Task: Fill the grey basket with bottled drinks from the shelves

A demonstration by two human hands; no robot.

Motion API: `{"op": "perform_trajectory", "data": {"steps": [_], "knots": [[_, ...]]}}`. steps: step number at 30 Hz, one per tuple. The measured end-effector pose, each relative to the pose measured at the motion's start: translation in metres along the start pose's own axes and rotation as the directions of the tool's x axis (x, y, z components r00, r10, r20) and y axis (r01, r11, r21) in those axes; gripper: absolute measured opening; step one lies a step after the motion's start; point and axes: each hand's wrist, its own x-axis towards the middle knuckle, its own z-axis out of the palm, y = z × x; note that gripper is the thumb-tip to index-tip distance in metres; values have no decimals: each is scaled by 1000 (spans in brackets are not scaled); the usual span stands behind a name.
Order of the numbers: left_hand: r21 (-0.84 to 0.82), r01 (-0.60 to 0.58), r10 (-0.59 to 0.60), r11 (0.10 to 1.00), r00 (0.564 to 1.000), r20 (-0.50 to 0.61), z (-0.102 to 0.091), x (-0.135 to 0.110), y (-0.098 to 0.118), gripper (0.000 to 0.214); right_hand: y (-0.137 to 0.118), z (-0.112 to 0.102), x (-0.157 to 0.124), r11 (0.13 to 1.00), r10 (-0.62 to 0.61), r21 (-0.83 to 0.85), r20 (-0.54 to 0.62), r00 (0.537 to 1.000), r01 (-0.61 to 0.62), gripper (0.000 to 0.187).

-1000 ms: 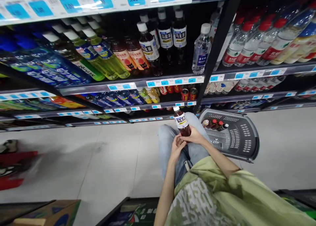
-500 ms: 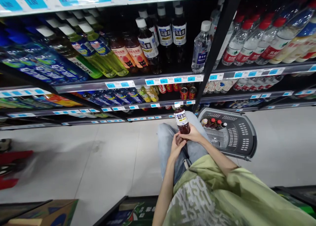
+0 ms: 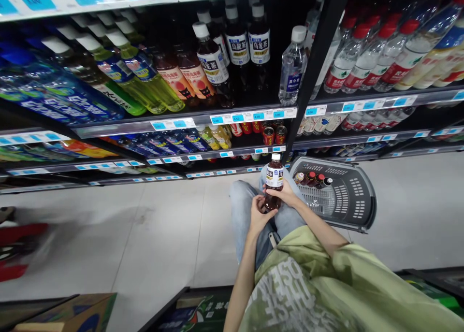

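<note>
A bottle of dark oolong tea [image 3: 274, 176] with a white cap and white label is upright in front of my knees. My right hand [image 3: 288, 194] is wrapped round its middle from the right, thumb across the front below the label. My left hand [image 3: 260, 216] grips the bottle's lower end, its fingers curled at the left and its thumb at the base. The fingers behind the bottle are hidden. Close to my right knee, a grey shopping basket [image 3: 362, 196] on the floor holds several bottles [image 3: 314, 179] along its left side.
Shelves of drinks run across the front, with matching oolong tea bottles [image 3: 238, 42] and a clear water bottle [image 3: 293, 66] on the upper one. Price-tag rails [image 3: 253, 115] edge the shelves. Cartons [image 3: 68, 315] stand behind me, and a red object [image 3: 21, 250] lies at the left.
The tea bottle has turned about its length, so the label faces differently, and it has shifted slightly right and become more upright. My left fingers have moved on its lower part.
</note>
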Motion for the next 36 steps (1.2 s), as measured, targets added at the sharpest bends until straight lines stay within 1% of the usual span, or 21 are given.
{"op": "perform_trajectory", "data": {"steps": [2, 4, 6, 7, 9, 12, 15, 18, 23, 26, 29, 31, 34, 36], "knots": [[-76, 73, -67, 994, 995, 69, -2, 2, -1, 75, -1, -1, 0, 998, 4, 55, 20, 1000, -5, 55], [-139, 166, -146, 976, 979, 140, -4, 4, -1, 70, -1, -3, -1, 994, 3, 108, 53, 999, -9, 50], [-170, 224, -193, 960, 965, 179, -6, 5, -2, 69, -1, -3, -1, 990, -8, 144, 77, 997, -3, 47], [-174, 231, -199, 957, 963, 182, -7, 5, -3, 69, -1, -4, -1, 988, -18, 157, 80, 997, 5, 46], [-172, 208, -180, 963, 970, 166, -8, 6, -7, 68, 0, -4, 0, 984, -37, 175, 77, 996, 23, 43], [-149, 144, -124, 978, 983, 134, -10, 7, -13, 67, 1, -3, 1, 978, -52, 204, 76, 996, 35, 41], [-103, 78, -63, 992, 988, 138, -11, 9, -16, 66, 1, -3, 1, 975, -51, 219, 86, 995, 31, 41], [-44, 24, -18, 999, 992, 125, -10, 10, -16, 64, 0, -3, 1, 968, -40, 250, 76, 996, 19, 43], [41, -46, 44, 998, 997, 64, -7, 5, -14, 67, -3, -1, 1, 948, -38, 317, 8, 999, 33, 45], [54, -56, 54, 997, 998, 39, -5, 3, -11, 72, -4, -2, 1, 950, -27, 312, 0, 1000, 26, 45], [-3, -10, 10, 1000, 997, 71, -4, 3, -8, 72, -3, -5, 1, 948, -9, 319, -1, 1000, 9, 43], [-83, 75, -66, 994, 992, 106, -5, 4, -7, 69, -2, -6, 2, 940, -4, 341, -5, 1000, 6, 43], [-172, 228, -200, 958, 966, 166, -6, 6, -8, 70, -3, -7, 2, 920, -20, 390, -31, 999, 31, 46], [-173, 257, -224, 951, 956, 192, -6, 7, -9, 70, -5, -6, 2, 912, -26, 408, -50, 998, 45, 48]]}}
